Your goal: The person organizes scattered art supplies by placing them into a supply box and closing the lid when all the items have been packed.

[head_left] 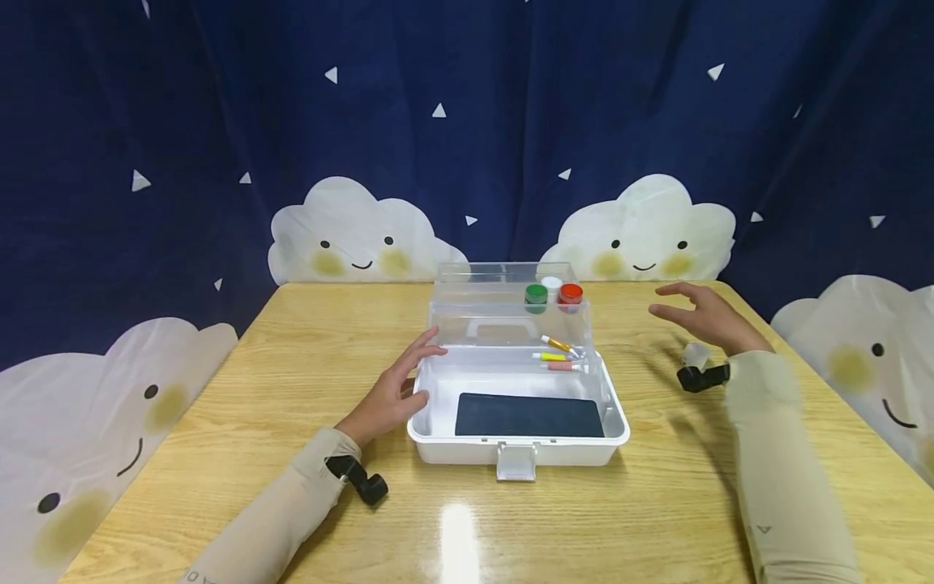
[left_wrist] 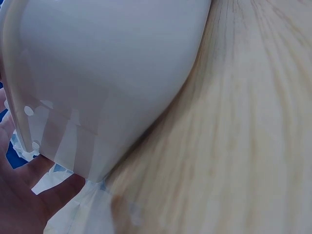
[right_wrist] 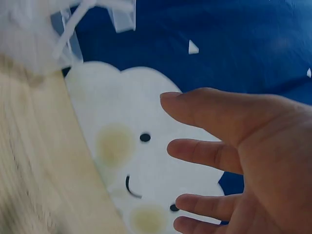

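Note:
A white plastic box (head_left: 516, 451) stands on the table with its clear lid (head_left: 511, 324) raised at the back. Flat on the box floor lies a dark rectangular item (head_left: 529, 415). Behind it, three slim pens or tubes (head_left: 560, 354), orange, yellow and pink, show through clear plastic. Three small jars (head_left: 571, 295) with green, white and red tops sit higher up. My left hand (head_left: 390, 397) is at the box's left side, thumb by the rim and fingers spread. To the right of the box, my right hand (head_left: 704, 316) hovers with fingers extended, holding nothing.
The wooden table (head_left: 336, 341) reaches back to a dark blue curtain (head_left: 496, 122) with white triangles and smiling clouds. At the box front hangs a white latch (head_left: 516, 462). A small translucent thing (head_left: 696, 355) shows beside my right wrist; its kind is unclear.

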`<action>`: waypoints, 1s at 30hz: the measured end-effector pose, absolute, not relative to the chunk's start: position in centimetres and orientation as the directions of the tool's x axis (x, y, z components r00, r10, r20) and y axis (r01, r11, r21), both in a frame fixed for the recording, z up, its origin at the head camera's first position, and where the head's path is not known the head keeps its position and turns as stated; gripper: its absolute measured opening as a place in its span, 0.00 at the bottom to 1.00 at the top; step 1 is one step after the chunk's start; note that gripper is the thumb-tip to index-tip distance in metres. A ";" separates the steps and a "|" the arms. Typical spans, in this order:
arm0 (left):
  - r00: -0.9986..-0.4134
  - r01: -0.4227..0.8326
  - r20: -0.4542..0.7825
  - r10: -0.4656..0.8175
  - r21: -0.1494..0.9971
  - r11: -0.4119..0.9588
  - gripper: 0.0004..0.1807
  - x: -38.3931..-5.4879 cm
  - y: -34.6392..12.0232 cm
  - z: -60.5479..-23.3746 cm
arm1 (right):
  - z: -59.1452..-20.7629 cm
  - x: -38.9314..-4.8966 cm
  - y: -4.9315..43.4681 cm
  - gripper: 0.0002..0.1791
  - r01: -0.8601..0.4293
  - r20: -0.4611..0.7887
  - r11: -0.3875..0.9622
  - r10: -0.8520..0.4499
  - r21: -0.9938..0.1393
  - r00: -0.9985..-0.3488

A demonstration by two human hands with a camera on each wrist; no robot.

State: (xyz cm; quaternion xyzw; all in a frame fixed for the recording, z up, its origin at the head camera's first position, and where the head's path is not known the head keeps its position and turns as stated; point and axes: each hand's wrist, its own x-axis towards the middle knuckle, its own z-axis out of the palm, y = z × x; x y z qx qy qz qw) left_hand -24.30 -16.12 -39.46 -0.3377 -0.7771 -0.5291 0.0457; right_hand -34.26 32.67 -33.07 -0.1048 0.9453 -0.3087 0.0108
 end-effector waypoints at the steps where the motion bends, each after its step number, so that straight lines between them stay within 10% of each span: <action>1: -0.768 0.574 0.430 0.476 0.791 0.211 0.33 -24.3 -16.1 -39.5 | -33.3 -34.3 33.0 0.40 -0.188 0.040 0.788 -0.204 -0.587 -0.978; 30: -0.765 0.586 0.445 0.466 0.780 0.217 0.34 -25.2 -16.3 -41.0 | -35.6 -33.6 37.6 0.41 -0.126 -0.065 0.798 -0.202 -0.590 -0.977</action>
